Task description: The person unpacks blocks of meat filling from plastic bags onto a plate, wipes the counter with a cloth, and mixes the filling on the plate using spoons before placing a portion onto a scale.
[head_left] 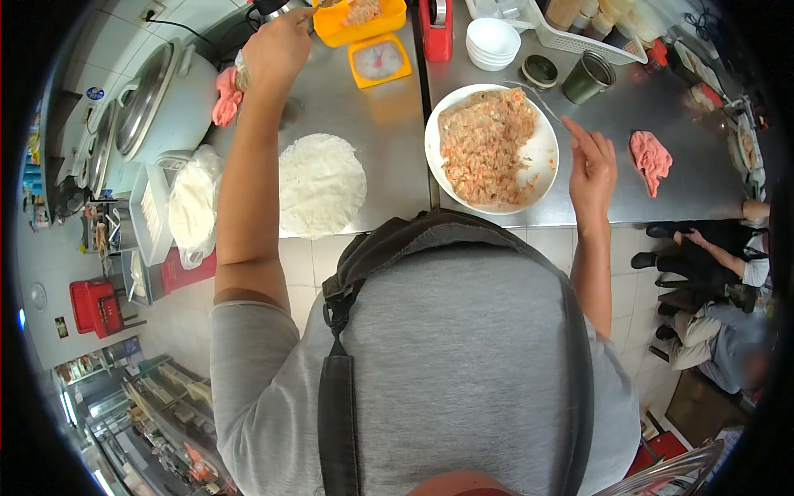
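Observation:
My left hand (277, 54) reaches to the top edge beside an orange container (331, 29) with some filling in it. Its fingers look closed, and what they hold is hidden. Just below the container sits an orange scale (380, 60) with a round dial. A white plate (543, 169) holds a mound of orange-flecked minced filling (484, 145). A thin utensil handle crosses its upper right rim, its end near the index fingertip of my right hand (591, 165). That hand is open, fingers partly bent. Round white wrappers (322, 186) lie near the counter's front edge.
White bowls (493, 40), a dark round lid (539, 70) and a green metal canister (589, 77) stand behind the plate. Pink cloths (650, 161) lie right and left. A large lidded pot (178, 99) and bagged white dough (194, 198) are at left. People sit at far right.

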Tool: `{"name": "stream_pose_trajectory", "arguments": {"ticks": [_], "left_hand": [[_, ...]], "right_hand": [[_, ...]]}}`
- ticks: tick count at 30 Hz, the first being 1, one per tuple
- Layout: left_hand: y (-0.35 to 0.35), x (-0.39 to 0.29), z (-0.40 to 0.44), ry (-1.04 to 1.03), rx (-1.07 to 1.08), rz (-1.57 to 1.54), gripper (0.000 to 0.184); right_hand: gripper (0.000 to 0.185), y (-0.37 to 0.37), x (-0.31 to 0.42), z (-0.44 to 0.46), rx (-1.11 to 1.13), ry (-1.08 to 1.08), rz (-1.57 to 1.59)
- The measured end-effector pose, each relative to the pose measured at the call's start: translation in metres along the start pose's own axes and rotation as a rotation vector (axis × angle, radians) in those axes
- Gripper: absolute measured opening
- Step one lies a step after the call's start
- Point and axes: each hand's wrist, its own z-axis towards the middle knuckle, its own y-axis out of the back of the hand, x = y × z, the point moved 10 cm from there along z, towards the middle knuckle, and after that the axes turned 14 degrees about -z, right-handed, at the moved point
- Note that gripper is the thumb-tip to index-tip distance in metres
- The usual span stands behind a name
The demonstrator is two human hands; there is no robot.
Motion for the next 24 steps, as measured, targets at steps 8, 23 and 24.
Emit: {"name": "stream_pose_trajectory", "arguments": {"ticks": [8, 23, 24], "left_hand": [[0.022, -0.052, -0.041, -0.034, 0.048, -0.303, 0.026], [-0.114, -0.245, -0.212, -0.695, 0.556, -0.41, 0.027], [-0.121, -0.252, -0.215, -0.696, 0.56, -0.411, 0.027]], "right_hand": [[0.034, 0.009, 0.028, 0.026, -0.017, 0.11, -0.046], [0.026, 0.032, -0.032, -0.046, 0.405, 0.143, -0.34], [0.026, 0.033, -0.033, -0.046, 0.409, 0.14, -0.34]]}}
